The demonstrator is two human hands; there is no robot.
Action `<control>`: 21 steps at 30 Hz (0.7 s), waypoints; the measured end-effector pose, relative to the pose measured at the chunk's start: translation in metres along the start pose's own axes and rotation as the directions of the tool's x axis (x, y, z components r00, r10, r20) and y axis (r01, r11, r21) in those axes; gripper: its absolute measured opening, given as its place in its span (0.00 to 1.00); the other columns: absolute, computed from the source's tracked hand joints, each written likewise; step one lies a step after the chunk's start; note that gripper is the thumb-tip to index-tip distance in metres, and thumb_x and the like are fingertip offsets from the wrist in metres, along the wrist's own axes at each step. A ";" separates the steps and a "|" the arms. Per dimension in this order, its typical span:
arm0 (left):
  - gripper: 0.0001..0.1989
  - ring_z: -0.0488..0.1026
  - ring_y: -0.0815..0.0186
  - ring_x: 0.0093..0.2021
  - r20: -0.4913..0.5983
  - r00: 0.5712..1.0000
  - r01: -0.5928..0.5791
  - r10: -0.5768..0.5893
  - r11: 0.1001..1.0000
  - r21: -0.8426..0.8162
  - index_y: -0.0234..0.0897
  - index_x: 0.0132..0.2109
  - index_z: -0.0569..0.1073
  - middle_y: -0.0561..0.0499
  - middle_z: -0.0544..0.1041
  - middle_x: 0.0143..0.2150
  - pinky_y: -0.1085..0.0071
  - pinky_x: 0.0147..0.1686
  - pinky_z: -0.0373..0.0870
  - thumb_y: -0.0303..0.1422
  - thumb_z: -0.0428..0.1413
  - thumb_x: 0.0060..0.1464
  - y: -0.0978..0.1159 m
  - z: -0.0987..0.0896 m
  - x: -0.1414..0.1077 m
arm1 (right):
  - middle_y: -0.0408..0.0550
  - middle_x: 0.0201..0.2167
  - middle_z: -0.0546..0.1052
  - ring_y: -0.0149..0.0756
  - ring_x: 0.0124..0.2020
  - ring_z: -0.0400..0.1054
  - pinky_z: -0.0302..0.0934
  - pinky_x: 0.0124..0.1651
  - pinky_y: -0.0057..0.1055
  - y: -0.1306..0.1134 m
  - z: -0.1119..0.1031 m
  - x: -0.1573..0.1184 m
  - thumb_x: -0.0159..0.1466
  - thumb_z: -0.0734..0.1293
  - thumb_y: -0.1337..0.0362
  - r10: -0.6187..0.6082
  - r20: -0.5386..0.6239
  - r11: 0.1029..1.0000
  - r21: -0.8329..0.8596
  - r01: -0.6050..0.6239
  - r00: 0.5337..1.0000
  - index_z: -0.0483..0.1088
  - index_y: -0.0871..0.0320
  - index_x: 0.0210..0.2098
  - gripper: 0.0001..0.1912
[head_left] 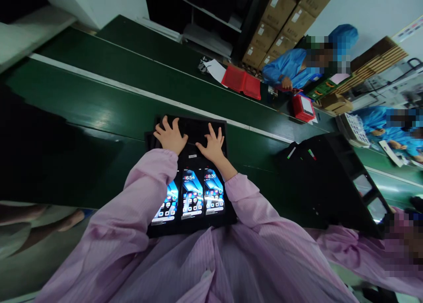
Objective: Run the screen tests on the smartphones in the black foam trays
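Observation:
A black tray [192, 162] lies on the green bench close to my body. Three lit phones sit side by side in its near half: the left one [170, 204] is partly covered by my sleeve, then come the middle phone [192, 193] and the right phone [214, 192]. My left hand [171, 136] rests spread on the tray's far left part. Over the far right part my right hand [212, 145] lies with its fingers apart. Neither hand grips anything. A small white label [192, 156] shows between the hands and the phones.
Black trays [330, 175] stand on the green bench [115, 100] to the right. Red trays [241, 80] lie beyond the pale strip. Across the bench a person in blue [287, 67] works, with another farther right. Cartons [277, 12] are stacked behind. A pink-sleeved person sits at the right.

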State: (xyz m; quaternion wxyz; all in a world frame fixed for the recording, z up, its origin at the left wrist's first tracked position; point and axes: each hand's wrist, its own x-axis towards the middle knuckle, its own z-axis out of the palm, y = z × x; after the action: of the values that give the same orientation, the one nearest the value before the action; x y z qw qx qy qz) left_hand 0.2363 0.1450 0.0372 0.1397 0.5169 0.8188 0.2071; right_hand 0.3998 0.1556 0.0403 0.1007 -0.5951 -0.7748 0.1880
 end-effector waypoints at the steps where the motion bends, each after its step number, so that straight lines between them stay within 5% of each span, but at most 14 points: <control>1: 0.35 0.59 0.29 0.73 -0.001 1.000 -0.002 0.002 1.000 -0.008 0.41 0.71 0.68 0.32 0.57 0.80 0.32 0.68 0.58 0.37 0.60 0.57 0.000 0.000 0.000 | 0.53 0.84 0.49 0.66 0.84 0.33 0.40 0.77 0.76 0.002 -0.001 0.000 0.69 0.72 0.48 -0.012 -0.004 1.000 -0.007 0.012 1.000 0.80 0.55 0.54 0.21; 9: 0.35 0.58 0.33 0.75 -0.029 1.000 0.009 -0.011 0.998 -0.064 0.35 0.69 0.68 0.29 0.59 0.77 0.37 0.72 0.56 0.36 0.61 0.55 -0.002 -0.001 0.000 | 0.59 0.82 0.53 0.70 0.83 0.36 0.38 0.75 0.81 0.032 -0.029 0.027 0.72 0.68 0.58 0.207 -0.121 0.976 -0.049 -0.214 0.971 0.79 0.58 0.55 0.17; 15: 0.39 0.59 0.31 0.74 0.001 1.000 0.001 -0.001 0.998 -0.069 0.33 0.73 0.65 0.25 0.57 0.78 0.35 0.70 0.56 0.38 0.62 0.57 0.000 -0.002 0.000 | 0.66 0.81 0.54 0.72 0.83 0.34 0.34 0.77 0.80 0.037 -0.046 0.058 0.71 0.70 0.59 0.135 -0.085 0.981 -0.127 -0.146 0.987 0.81 0.65 0.50 0.16; 21: 0.41 0.59 0.29 0.74 -0.009 1.000 -0.005 0.005 0.998 -0.068 0.32 0.74 0.65 0.26 0.57 0.78 0.35 0.70 0.56 0.40 0.63 0.56 0.000 0.000 0.000 | 0.74 0.79 0.55 0.71 0.83 0.37 0.39 0.76 0.78 0.014 -0.045 0.030 0.72 0.69 0.54 0.196 -0.103 0.957 -0.198 -0.213 0.975 0.78 0.71 0.59 0.27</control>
State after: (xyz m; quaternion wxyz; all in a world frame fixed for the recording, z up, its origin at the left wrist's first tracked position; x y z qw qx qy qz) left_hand 0.2363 0.1450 0.0370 0.1532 0.5131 0.8105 0.2374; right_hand 0.4214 0.1957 0.0734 0.0499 -0.6867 -0.7195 0.0909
